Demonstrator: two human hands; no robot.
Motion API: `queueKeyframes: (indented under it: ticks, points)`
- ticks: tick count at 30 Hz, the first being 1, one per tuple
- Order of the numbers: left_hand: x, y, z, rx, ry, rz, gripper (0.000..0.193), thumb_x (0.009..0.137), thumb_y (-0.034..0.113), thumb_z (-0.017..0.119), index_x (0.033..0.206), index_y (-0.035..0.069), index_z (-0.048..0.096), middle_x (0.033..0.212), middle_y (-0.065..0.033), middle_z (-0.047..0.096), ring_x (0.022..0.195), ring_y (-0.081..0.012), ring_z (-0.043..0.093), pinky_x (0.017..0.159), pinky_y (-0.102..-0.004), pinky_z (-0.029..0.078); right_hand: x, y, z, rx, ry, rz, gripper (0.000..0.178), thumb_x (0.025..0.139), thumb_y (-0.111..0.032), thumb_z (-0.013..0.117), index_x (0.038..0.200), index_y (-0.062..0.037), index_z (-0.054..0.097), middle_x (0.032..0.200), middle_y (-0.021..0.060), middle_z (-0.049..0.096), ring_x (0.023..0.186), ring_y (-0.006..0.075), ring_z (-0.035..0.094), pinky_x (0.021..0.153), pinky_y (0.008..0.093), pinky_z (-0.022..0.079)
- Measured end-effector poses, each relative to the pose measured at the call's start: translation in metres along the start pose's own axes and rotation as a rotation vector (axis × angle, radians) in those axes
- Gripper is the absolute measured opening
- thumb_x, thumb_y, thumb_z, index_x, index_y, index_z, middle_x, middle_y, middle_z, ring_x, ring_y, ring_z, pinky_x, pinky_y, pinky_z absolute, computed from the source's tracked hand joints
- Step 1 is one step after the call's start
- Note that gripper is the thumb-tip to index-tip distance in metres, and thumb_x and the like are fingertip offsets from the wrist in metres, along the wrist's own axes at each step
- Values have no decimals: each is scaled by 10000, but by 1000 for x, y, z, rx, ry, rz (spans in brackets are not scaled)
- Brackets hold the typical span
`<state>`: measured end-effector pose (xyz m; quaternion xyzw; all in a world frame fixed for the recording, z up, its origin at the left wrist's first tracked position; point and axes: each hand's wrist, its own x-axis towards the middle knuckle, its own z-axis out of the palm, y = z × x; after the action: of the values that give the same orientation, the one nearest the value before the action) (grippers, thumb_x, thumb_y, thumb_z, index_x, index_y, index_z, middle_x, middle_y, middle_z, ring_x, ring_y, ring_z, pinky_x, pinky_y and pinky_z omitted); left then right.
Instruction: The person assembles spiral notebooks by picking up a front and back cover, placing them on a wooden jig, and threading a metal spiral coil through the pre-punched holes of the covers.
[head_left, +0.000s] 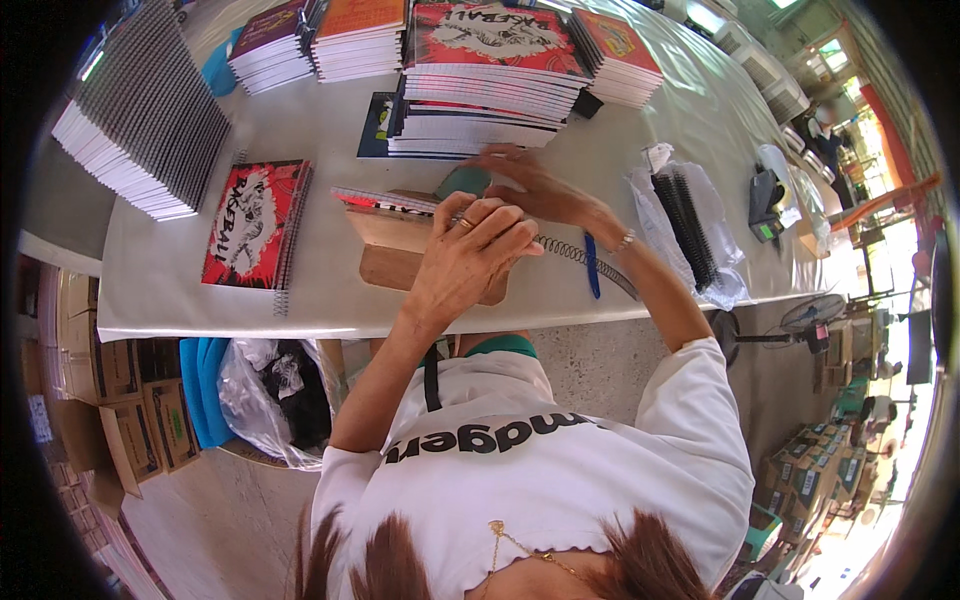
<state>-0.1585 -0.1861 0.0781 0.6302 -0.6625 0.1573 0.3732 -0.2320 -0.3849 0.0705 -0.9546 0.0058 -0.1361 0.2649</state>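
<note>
My left hand [470, 250], with a ring on one finger, is closed over the near end of a thin notebook [385, 203] with a red, printed edge. From under its fingertips a metal spiral coil [565, 246] runs out to the right. The notebook rests along a wooden block [390, 262]; my hand covers its right part. Just beyond, my right hand [530, 185] has its fingers stretched out beside a teal rounded piece [463, 183], and its palm seems empty. A blue pen [592, 266] lies across the coil, near my right wrist.
A finished spiral notebook [255, 225] lies at left, before a tall stack of bound notebooks [150, 110]. Further stacks [490, 90] line the far side. Black coils [685, 225] in plastic and a dark tool [767, 200] lie at right. A plastic-lined box [270, 400] stands below.
</note>
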Motion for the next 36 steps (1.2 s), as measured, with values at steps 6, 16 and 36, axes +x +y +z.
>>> queueKeyframes:
  ticks: [6, 16, 36]
  points:
    - [3, -1, -1, 7, 28, -1, 292, 800, 267, 678, 1069, 179, 609, 1051, 25, 602, 1065, -162, 560, 1033, -430, 320, 19, 23, 28, -272, -259, -293, 525, 803, -313, 635, 1312, -240, 528, 1398, 88, 447, 1317, 321, 364, 1086, 471, 321]
    - [5, -2, 0, 11, 22, -1, 293, 795, 277, 693, 1058, 168, 623, 1022, 25, 613, 1052, -172, 565, 1005, -427, 361, -19, 17, -6, -6, -171, 174, 623, 742, -274, 737, 1303, -155, 497, 1360, 127, 477, 1300, 318, 411, 1081, 449, 340]
    - [1, 4, -10, 115, 213, -421, 443, 610, 341, 847, 921, 142, 601, 1212, -43, 480, 1340, -324, 315, 1014, -656, 172, -17, -38, -72, 566, -393, 315, 560, 801, -288, 720, 1256, 13, 591, 1268, 164, 590, 1162, 214, 558, 1004, 324, 423]
